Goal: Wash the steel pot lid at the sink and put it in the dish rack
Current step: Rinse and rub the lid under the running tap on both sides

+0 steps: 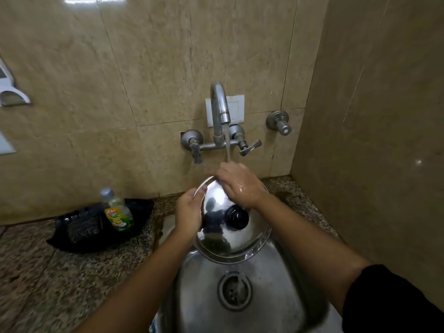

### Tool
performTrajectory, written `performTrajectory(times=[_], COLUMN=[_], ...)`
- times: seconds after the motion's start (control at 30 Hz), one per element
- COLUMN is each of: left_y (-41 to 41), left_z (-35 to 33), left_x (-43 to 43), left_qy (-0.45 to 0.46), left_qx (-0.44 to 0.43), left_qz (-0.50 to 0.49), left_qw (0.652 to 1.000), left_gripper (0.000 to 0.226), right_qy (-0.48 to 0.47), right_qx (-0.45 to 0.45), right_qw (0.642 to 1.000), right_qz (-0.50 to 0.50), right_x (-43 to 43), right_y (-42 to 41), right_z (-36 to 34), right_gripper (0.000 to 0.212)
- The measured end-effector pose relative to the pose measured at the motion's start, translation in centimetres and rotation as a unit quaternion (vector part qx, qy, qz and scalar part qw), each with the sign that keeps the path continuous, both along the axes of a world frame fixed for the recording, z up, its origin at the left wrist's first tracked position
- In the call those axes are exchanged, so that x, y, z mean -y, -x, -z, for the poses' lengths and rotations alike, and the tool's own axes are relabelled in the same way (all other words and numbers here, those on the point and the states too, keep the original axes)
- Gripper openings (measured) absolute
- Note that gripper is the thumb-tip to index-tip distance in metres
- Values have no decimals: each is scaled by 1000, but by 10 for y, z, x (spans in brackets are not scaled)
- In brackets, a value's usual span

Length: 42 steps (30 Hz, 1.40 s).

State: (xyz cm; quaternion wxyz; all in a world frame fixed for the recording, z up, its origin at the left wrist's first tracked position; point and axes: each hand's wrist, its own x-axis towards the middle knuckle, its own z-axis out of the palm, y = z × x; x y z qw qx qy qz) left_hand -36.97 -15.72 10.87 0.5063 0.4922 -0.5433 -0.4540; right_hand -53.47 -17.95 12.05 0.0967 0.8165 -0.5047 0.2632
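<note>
- Head view, looking down over a steel sink (283,296) set into a speckled granite counter (48,272), with beige tiled walls behind and to the right.
- A steel pot lid (216,239) with a black knob (236,218) is held tilted above the back of the sink basin, its domed top facing the camera, its far rim raised toward the tap.
- The left hand (188,213) grips the lid's left rim, thumb on the top face and fingers wrapped behind.
- The right hand (239,185) lies on the upper part of the lid, fingers curled over the far rim; it is wet and shiny.
- A curved chrome faucet (219,109) is fixed to the wall, with a lever handle on each side. A stream of water (227,146) runs from its spout onto the back of the right hand's fingers.
- The round sink drain (234,290) sits in the basin below the lid.
- On the counter to the left, a bottle of green dish soap (117,211) stands in a black tray (77,236), well apart from the lid.
- A dark sleeve (394,301) covers the right upper arm at the lower right edge.
</note>
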Motion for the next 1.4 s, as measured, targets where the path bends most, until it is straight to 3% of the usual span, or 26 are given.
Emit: performTrajectory(times=[0.1,0.17,0.23,0.33,0.4,0.5,0.57,0.6,0.63,0.7,0.77,0.8,0.87,0.93,1.0,1.03,1.13,1.2,1.27,1.33,1.4], left_y=[-5,-10,-14,-14,-13,-12,-12,-12,-12,-11,-8,-7,-7,-10,-16,-18,-19,-17,-14,-14,-14], left_z=[2,0,-7,-20,-22,-15,-12,-13,-16,-25,-30,-31,-28,-21,-19,-20,-25,-30,-28,-22,-12], left_x=[-2,-2,1,9,11,11,8,8,11,14,14,13,9,9,8,8,16,18,19,15,15], left_qy=[-15,-39,-73,-83,-70,-57,-65,-78,-90,-92,-77,-76,-73,-76,-104,-117,-130,-113,-97,-79,-87], left_qx=[-32,-47,-28,40,36,0,-22,-21,-9,57,93,89,64,17,-62,-89,-41,35,45,25,-22], left_qz=[-20,3,58,131,129,70,47,58,84,154,190,184,141,96,67,72,134,179,191,163,119], left_qw=[999,998,995,987,989,996,997,995,992,982,974,976,985,992,990,987,982,977,976,983,989], left_gripper=[28,30,27,24,28,30,38,36,29,14,10,12,18,17,13,12,15,30,38,29,26], right_qy=[-32,-44,-61,-69,-70,-137,-189,-199,-211,-221,-185,-174,-204,-254,-229,-204,-203,-205,-181,-183,-161], right_qx=[166,188,142,-22,-27,109,253,282,273,166,54,52,146,301,418,436,383,267,194,241,302], right_qw=[983,976,984,997,997,984,947,937,936,960,981,983,968,919,876,870,897,941,964,953,937], right_qz=[73,103,85,9,-6,43,60,62,60,42,12,2,3,23,79,105,88,24,-15,-8,64], right_x=[-2,-4,-6,-7,-7,-7,-8,-10,-11,-14,-15,-14,-13,-12,-9,-7,-9,-13,-12,-11,-13], right_y=[15,15,8,-13,-16,2,18,21,19,7,-6,-7,1,14,23,25,16,3,-5,-2,8], right_z=[7,6,-2,-13,-16,-16,-14,-14,-15,-19,-20,-21,-19,-10,1,4,-3,-13,-18,-17,-4], right_gripper=[22,23,20,18,21,24,23,24,25,27,28,28,26,22,23,26,24,21,19,13,17])
